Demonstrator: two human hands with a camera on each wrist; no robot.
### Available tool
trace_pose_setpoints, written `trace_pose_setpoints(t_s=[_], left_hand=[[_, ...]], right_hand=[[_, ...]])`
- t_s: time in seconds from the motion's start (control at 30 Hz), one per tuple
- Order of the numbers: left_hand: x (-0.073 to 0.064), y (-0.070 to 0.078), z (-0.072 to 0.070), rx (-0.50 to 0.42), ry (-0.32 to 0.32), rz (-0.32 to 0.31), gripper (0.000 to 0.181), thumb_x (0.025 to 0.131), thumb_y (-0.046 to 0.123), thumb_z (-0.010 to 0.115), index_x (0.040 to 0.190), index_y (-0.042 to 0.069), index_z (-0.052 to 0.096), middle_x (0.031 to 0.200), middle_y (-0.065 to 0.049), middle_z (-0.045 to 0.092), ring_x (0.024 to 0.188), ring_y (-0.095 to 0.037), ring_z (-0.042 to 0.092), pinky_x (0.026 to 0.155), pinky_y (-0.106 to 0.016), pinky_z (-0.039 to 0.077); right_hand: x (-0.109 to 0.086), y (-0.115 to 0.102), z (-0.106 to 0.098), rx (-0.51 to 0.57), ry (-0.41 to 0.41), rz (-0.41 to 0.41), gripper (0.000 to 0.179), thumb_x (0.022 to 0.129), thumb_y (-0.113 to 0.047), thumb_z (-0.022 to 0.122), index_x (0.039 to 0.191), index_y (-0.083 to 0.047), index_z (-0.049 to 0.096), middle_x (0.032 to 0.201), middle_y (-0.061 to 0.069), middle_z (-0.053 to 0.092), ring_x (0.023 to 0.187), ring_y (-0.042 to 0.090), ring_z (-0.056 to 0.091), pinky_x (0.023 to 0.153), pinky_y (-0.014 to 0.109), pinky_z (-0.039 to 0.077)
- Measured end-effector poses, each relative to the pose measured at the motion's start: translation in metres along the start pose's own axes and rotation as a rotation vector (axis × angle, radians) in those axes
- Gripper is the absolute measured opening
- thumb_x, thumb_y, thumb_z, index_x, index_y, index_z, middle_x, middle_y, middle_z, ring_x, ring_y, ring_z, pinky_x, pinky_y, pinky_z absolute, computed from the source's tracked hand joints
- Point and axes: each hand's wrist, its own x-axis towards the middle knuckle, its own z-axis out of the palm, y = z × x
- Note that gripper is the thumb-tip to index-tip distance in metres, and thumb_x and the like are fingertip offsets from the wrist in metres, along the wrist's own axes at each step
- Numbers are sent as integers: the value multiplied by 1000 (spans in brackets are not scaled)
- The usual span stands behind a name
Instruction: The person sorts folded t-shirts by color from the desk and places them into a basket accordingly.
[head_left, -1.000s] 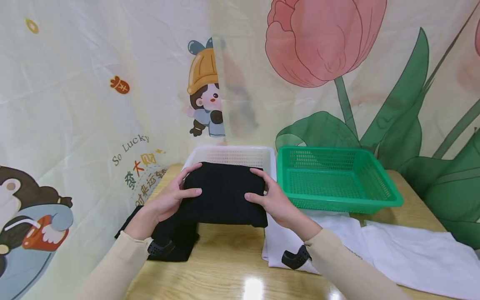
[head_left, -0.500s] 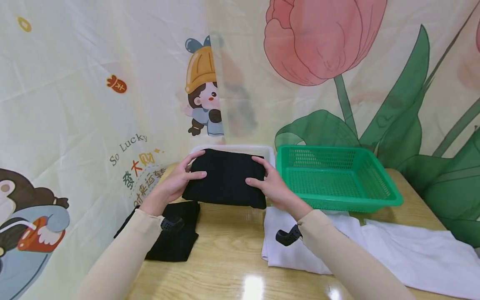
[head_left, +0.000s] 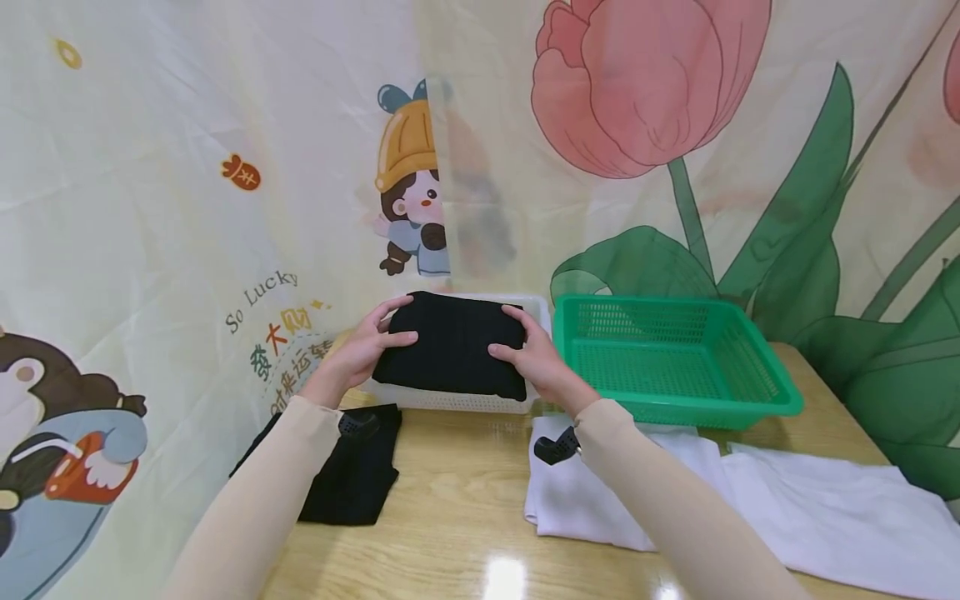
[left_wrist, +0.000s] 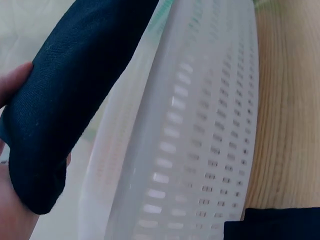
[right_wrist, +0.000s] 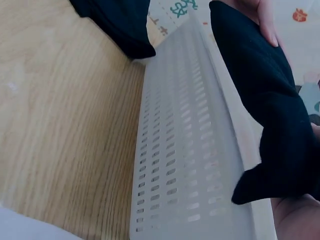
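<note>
A folded black garment (head_left: 453, 346) hangs tilted above the white plastic basket (head_left: 457, 402) at the back of the table. My left hand (head_left: 365, 343) grips its left end, thumb on the near face, fingers behind. At the opposite end my right hand (head_left: 542, 364) holds it the same way. Both wrist views show a gap between the black garment (left_wrist: 75, 75) and the perforated wall of the white basket (left_wrist: 200, 125). Most of the basket's inside is hidden behind the garment in the head view.
Another folded black garment (head_left: 352, 479) lies on the wooden table (head_left: 450, 500), partly under my left forearm. A green basket (head_left: 675, 414) stands right of the white one. White folded cloth (head_left: 573, 496) and more white cloth (head_left: 847, 508) lie in front, to the right. A printed curtain (head_left: 300, 125) hangs behind.
Both hands have carried the black garment forward and up, from in front of the white basket to over it. The basket's front wall now shows beneath the garment.
</note>
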Motion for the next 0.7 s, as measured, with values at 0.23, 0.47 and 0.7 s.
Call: trace_pose_setpoints(t_s=[0.23,0.47,0.7], left_hand=[[17,-13,-3,-7,36,-16,75,103,12,72,165,32,35,159,-16,44,115,-23,70,92,-34,61],[25,-21,-4,17,87,-5,76,102,11,73,165,30,36,159,-14,45,113,-22,70,89,-34,62],[34,-28,-9,53,93,-3,76,102,11,74,166,28,36,159,-16,46,114,-23,70,89,-35,62]], right_hand=[[17,11,-1,-9,45,10,75,100,-8,74,163,-30,40,158,17,46,139,38,55,107,51,53],[27,16,-2,-10,44,-3,74,101,-8,73,164,-28,39,157,20,46,136,40,56,107,52,53],[35,20,-2,-50,4,7,84,96,-8,80,165,-29,36,165,14,35,144,37,48,112,52,48]])
